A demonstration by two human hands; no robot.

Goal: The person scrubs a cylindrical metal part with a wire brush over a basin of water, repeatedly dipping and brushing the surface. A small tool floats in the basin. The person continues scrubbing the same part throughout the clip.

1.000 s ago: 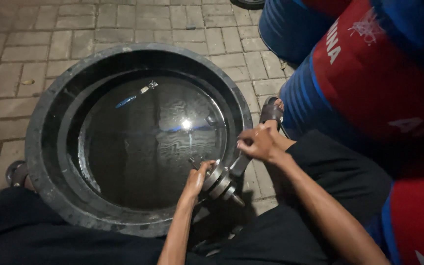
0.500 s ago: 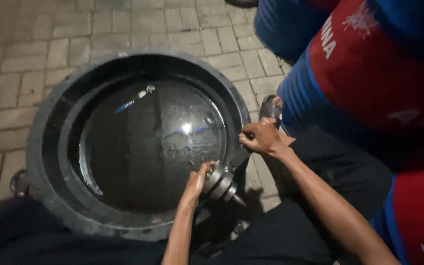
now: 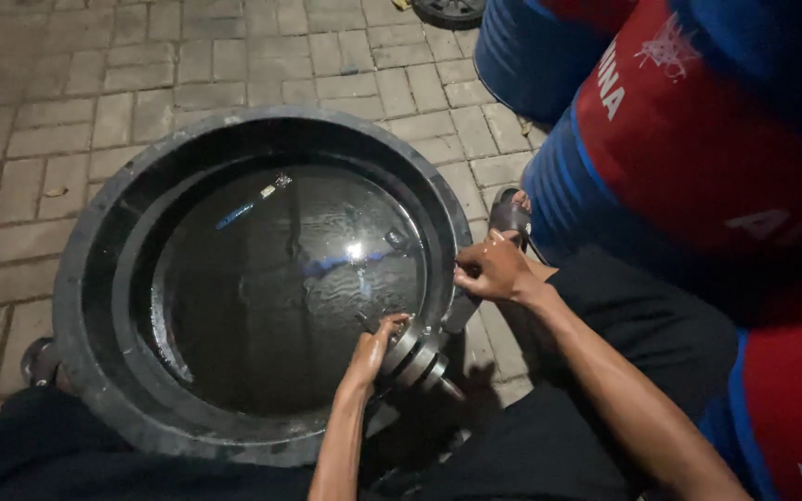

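The left hand (image 3: 375, 348) is closed around the stacked metal discs of a metal part (image 3: 412, 351), its fingers wrapped over the disc edges. The part lies across the near right rim of a wide black tub (image 3: 85, 278), one end of its shaft poking over the water (image 3: 280, 288), the other pointing out over the paving (image 3: 39, 121). The right hand (image 3: 494, 269) sits just right of and beyond the left fingers, clenched on a dark handle (image 3: 461, 314) that slants down to the part; its knuckles touch or nearly touch the tub's rim.

Room is tight to the right of the fingers: blue and red drums (image 3: 698, 139) stand close behind the right hand, with a sandalled foot (image 3: 510, 215) wedged between drum and tub. Nearer than the fingers lie the person's dark-clothed knees. To the left the tub's whole open bowl gives free space, its inner wall stepped in a ring above the dark, rippled water, which carries a bright glint of light. Beyond the tub the ground is grey brick paving, dimly lit, with a second foot (image 3: 39, 362) at the tub's near left edge.
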